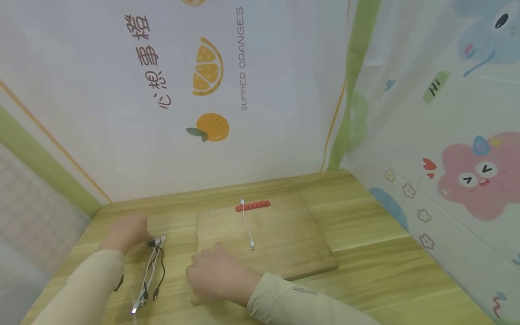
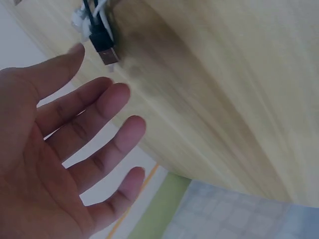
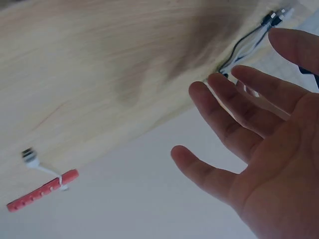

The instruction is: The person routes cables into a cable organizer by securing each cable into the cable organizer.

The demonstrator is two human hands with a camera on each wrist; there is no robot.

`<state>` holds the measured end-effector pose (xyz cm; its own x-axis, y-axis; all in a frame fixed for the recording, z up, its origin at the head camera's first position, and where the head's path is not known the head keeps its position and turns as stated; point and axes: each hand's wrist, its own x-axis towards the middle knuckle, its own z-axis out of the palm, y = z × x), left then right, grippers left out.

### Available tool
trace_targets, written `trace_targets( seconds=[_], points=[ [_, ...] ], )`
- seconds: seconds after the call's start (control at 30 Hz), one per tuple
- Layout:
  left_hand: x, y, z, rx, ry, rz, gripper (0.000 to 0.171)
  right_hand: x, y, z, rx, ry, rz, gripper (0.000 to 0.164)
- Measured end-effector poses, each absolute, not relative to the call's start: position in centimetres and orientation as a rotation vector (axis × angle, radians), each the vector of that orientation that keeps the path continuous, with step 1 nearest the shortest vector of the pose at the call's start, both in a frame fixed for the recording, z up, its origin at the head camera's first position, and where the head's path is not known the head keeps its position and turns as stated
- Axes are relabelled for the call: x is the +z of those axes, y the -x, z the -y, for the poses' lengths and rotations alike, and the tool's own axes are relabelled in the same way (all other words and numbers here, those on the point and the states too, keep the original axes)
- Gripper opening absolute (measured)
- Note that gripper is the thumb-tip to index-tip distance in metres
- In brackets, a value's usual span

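Observation:
My left hand [image 1: 129, 231] is by the far end of a bundle of black and white USB cables [image 1: 149, 271] on the table's left. In the left wrist view its fingers are loosely bent and hold nothing, the thumb tip close to a black USB plug [image 2: 104, 47]. Over the near left corner of a wooden board [image 1: 288, 239] hovers my right hand [image 1: 219, 274], its fingers spread and holding nothing in the right wrist view. On the board lies a red cable clip strip [image 1: 257, 206] with a short white USB cable [image 1: 246, 228] set in its left end.
A wood-grain table [image 1: 365, 234] carries everything. Behind it hangs a white curtain [image 1: 276, 149] printed with oranges; a patterned curtain [image 1: 406, 135] closes off the right side. The board's raised edge faces the near side.

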<state>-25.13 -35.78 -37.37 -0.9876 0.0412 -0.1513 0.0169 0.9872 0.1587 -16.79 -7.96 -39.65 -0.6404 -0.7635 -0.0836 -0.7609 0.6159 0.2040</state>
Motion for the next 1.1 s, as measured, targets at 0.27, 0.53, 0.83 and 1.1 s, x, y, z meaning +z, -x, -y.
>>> trace_targets(
  seconds=[0.27, 0.53, 0.83, 1.1],
  points=[
    [-37.4, 24.1, 36.6, 0.203, 0.019, -2.923, 0.045, -40.1, 17.1, 11.1, -0.402, -1.394, 2.792, 0.022],
    [-38.3, 24.1, 36.2, 0.169, 0.010, -2.883, 0.044, -41.1, 16.3, 13.3, -0.416, -1.444, 2.863, 0.041],
    [-37.7, 24.6, 35.3, 0.155, 0.001, -2.890, 0.042, -41.4, 15.3, 14.3, -0.476, -1.575, 2.884, 0.061],
    [-37.5, 24.5, 34.9, 0.179, -0.003, -2.862, 0.043, -41.9, 15.1, 14.5, -0.522, -1.565, 2.826, 0.060]
  ],
)
